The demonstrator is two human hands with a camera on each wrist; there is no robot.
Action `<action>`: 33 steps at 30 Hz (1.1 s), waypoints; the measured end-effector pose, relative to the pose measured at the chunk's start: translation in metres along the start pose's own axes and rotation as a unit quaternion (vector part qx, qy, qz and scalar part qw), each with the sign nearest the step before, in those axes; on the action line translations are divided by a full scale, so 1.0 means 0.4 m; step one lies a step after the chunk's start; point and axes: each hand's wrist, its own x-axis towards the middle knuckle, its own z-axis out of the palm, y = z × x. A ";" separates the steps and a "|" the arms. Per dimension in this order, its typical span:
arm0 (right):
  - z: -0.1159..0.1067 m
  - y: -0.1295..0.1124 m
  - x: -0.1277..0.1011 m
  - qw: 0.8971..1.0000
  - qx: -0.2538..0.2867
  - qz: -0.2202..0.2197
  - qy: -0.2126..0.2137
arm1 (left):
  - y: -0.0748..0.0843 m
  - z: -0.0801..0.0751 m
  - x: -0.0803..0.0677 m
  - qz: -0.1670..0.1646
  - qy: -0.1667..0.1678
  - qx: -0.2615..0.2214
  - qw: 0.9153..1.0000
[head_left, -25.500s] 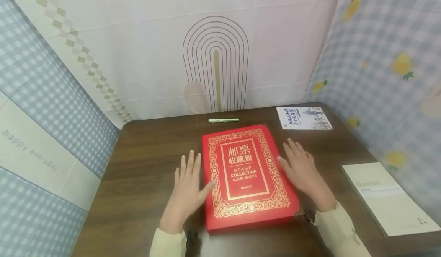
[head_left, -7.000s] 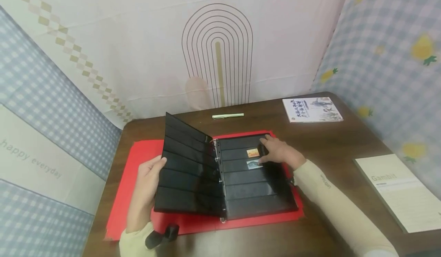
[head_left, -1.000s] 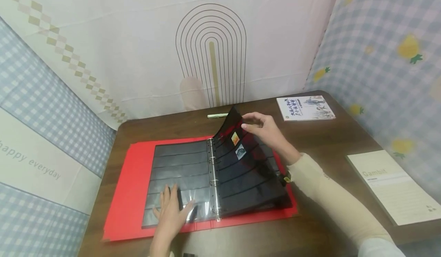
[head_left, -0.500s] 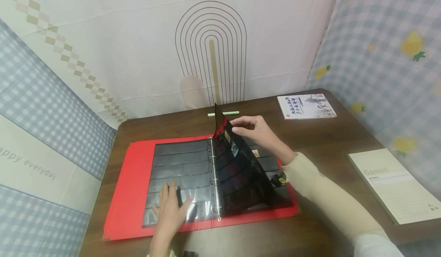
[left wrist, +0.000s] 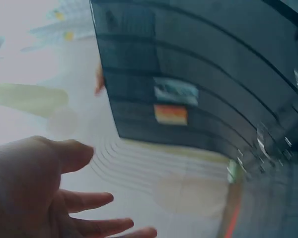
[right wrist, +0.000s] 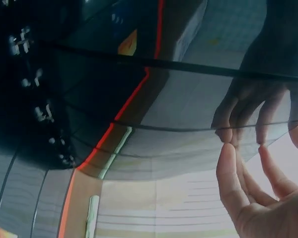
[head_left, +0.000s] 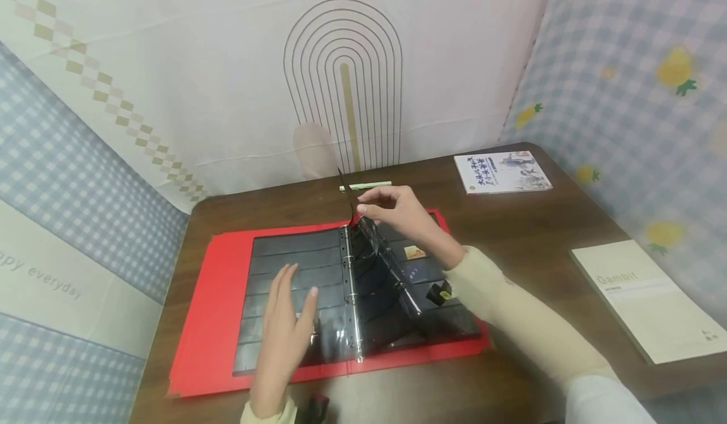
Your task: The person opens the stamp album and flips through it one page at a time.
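A red stamp album (head_left: 210, 323) lies open on the brown table (head_left: 539, 235). My right hand (head_left: 363, 208) pinches the top edge of a black pocket page (head_left: 386, 266), which stands almost upright over the binder rings (head_left: 350, 279). In the right wrist view its fingertips (right wrist: 228, 163) touch the glossy page (right wrist: 154, 94). My left hand (head_left: 295, 291) is open, fingers straight, just above the left-hand page (head_left: 295, 253). The left wrist view shows that open palm (left wrist: 44, 198) and two stamps (left wrist: 171, 114) in the lifted page. One stamp (head_left: 414, 252) shows on the page beneath.
A pale green pen (head_left: 366, 185) lies behind the album. A small illustrated booklet (head_left: 502, 171) sits at the back right, and a cream book marked Gambit (head_left: 647, 301) near the right edge. Patterned cloth walls close in behind and on both sides.
My right hand has swung the black page further left, from slanted to almost upright over the rings. My left hand has lifted off the left page and moved slightly up it.
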 end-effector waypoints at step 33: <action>0.126 -0.035 0.040 1.000 0.022 -0.020 -0.004 | 0.216 0.008 0.112 -0.031 -0.008 -0.138 0.990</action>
